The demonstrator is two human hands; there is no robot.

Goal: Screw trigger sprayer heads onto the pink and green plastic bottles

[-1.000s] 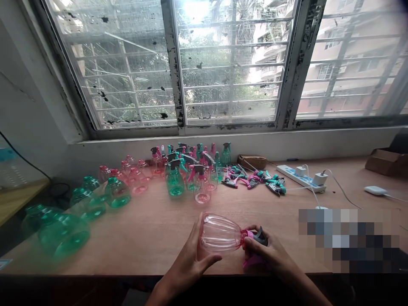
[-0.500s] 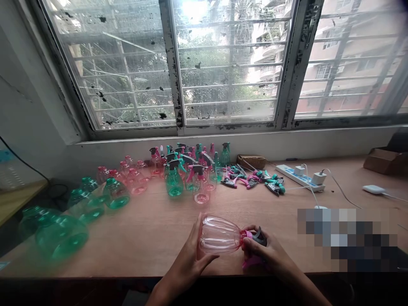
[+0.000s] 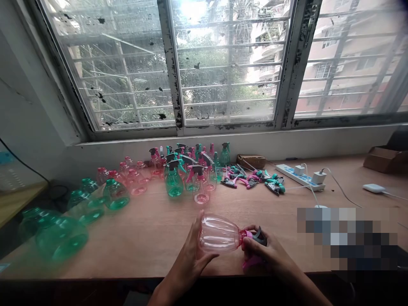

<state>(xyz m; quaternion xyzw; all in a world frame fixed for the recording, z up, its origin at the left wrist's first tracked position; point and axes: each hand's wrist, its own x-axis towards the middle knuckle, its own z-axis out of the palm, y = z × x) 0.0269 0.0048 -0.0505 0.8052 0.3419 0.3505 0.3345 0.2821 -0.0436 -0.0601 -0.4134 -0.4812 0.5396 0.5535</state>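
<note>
A clear pink spray bottle (image 3: pixel 219 233) lies sideways between my hands, above the table's front edge. Its base rests against the palm of my left hand (image 3: pixel 194 246), whose fingers and thumb curve around it. At the neck, my right hand (image 3: pixel 259 246) grips the pink collar of the black-and-pink spray head (image 3: pixel 259 236). The pink trigger hangs below, and my fingers hide part of the head. Beyond my hands stands a cluster of pink and green bottles with spray heads, the nearest being a pink spray bottle (image 3: pixel 201 187) beside a green spray bottle (image 3: pixel 174 180).
Several open green bottles (image 3: pixel 60 238) and pink bottles (image 3: pixel 137 180) stand at the left. Loose spray heads (image 3: pixel 251 177) lie in a heap right of centre. A power strip (image 3: pixel 298 176) with cables, a white adapter (image 3: pixel 373 188) and a cardboard box (image 3: pixel 384 160) are on the right.
</note>
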